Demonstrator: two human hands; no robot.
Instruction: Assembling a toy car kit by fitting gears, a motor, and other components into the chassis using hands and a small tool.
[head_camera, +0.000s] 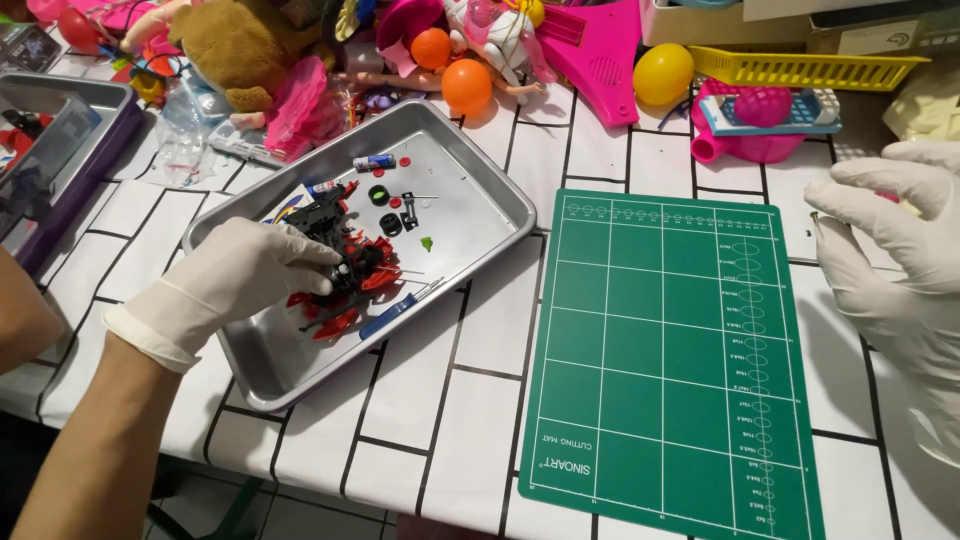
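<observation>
Right then, my left hand (235, 280) sat inside the metal tray (478, 185), gloved, fingers curled down onto the red and black toy parts (350, 270) heaped in the tray's middle; clamped or just resting on them, I could not tell. The heap lay directly under and just ahead of those fingertips, toward the tray's far right. A blue-handled screwdriver (400, 308) lay just beside the heap on the near side, long axis running from near-left up to far-right, tip toward the tray's right wall. My left hand was far nearer to it than the right. Loose bits, a small black ring (379, 194) and a tiny green piece (426, 243), sat further up the tray. My right hand (890, 250) was well apart, past the green cutting mat (660, 370), fingers pinched together on a small screw-like thing (814, 219), too small to be sure. Toys piled along the counter (440, 420) behind.
</observation>
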